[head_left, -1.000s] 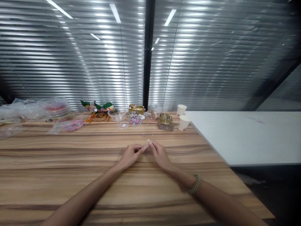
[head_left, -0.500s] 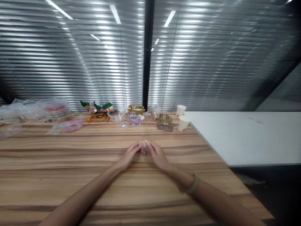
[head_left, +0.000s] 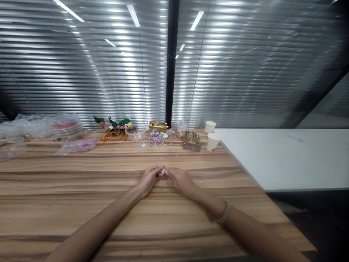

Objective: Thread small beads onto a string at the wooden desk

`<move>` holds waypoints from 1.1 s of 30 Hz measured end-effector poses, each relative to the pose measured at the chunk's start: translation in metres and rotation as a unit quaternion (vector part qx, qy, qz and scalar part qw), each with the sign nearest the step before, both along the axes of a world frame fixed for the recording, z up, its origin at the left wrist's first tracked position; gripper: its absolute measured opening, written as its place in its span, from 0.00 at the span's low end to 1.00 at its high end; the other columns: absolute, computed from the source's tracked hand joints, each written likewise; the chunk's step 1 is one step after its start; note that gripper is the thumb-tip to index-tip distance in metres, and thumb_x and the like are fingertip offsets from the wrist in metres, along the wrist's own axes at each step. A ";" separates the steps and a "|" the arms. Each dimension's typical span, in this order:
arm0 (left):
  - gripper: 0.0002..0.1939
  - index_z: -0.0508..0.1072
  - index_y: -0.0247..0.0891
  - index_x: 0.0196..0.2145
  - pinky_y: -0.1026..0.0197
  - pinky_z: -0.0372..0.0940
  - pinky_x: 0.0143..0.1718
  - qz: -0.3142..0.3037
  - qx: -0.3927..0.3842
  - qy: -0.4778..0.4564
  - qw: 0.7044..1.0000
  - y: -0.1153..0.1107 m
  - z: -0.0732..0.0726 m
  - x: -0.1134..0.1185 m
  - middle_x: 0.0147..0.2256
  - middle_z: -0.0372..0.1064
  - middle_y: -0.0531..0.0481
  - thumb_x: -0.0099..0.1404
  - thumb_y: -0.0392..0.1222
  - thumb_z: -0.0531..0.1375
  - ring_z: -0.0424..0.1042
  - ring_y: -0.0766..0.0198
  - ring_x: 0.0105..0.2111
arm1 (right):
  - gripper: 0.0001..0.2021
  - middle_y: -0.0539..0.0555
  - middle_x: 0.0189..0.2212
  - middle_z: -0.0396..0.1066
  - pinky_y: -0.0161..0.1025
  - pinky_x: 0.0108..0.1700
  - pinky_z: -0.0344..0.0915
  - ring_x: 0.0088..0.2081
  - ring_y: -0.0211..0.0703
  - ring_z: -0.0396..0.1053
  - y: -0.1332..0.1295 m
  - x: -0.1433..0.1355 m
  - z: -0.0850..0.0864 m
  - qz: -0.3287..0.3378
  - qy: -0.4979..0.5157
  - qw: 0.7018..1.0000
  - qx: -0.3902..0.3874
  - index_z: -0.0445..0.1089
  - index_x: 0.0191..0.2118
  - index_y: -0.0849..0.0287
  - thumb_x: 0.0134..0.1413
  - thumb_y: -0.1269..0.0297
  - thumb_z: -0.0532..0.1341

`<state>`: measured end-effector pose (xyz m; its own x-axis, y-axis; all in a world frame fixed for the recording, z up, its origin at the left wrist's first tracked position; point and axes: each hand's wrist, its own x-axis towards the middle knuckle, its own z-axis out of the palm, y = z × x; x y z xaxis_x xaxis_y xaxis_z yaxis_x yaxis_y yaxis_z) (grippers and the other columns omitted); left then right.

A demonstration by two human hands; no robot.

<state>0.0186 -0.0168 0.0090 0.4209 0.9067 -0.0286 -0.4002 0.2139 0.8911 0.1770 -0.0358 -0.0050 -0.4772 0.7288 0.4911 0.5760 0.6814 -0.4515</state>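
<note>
My left hand [head_left: 150,177] and my right hand [head_left: 181,179] meet over the middle of the wooden table. Between their fingertips is a small whitish piece [head_left: 163,171], too small to name, with hints of pink beside it. The left fingers are closed around it, while the right fingertips pinch at its right side. Just beyond the hands lies a small pink ring [head_left: 166,156]. Farther back, a heap of small pink and blue rings [head_left: 157,139] spills out by a clear container.
Along the back stand a clear bowl [head_left: 136,134], snack packets [head_left: 114,124], gold-coloured packages [head_left: 192,141] and two paper cups [head_left: 212,142]. Plastic bags and stacked lids [head_left: 65,124] fill the back left. A white table [head_left: 289,160] adjoins on the right.
The whitish piece has moved slightly left and down, closer to the left fingers. My right hand has shifted left and turned, its fingers now pointing more to the left.
</note>
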 end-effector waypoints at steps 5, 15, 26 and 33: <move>0.09 0.71 0.30 0.26 0.68 0.55 0.28 0.009 0.045 0.016 0.999 -0.001 0.000 0.000 0.24 0.62 0.50 0.54 0.41 0.61 0.59 0.71 0.24 | 0.10 0.55 0.34 0.68 0.36 0.37 0.59 0.34 0.43 0.65 0.004 0.004 -0.002 -0.029 -0.069 0.997 0.027 0.65 0.37 0.60 0.59 0.73 0.47; 0.11 0.70 0.33 0.31 0.67 0.58 0.30 0.029 0.171 0.149 0.974 -0.004 0.004 0.000 0.32 0.63 0.48 0.56 0.45 0.59 0.62 0.67 0.29 | 0.10 0.53 0.38 0.68 0.33 0.39 0.60 0.36 0.41 0.67 -0.001 0.004 0.005 -0.070 -0.109 0.992 -0.016 0.64 0.42 0.58 0.59 0.73 0.48; 0.09 0.70 0.36 0.32 0.63 0.59 0.39 0.028 0.366 0.282 0.886 -0.004 0.009 -0.007 0.40 0.59 0.46 0.60 0.43 0.55 0.62 0.61 0.42 | 0.13 0.54 0.34 0.70 0.34 0.37 0.60 0.35 0.42 0.67 -0.001 0.002 -0.002 -0.104 -0.069 0.990 -0.069 0.65 0.43 0.58 0.62 0.66 0.45; 0.08 0.71 0.36 0.32 0.64 0.61 0.38 0.039 0.402 0.312 0.860 -0.005 0.010 -0.007 0.40 0.57 0.46 0.61 0.41 0.54 0.62 0.62 0.40 | 0.14 0.52 0.28 0.69 0.32 0.30 0.56 0.29 0.40 0.66 0.002 0.002 -0.006 -0.112 -0.041 0.990 -0.079 0.65 0.35 0.59 0.63 0.64 0.45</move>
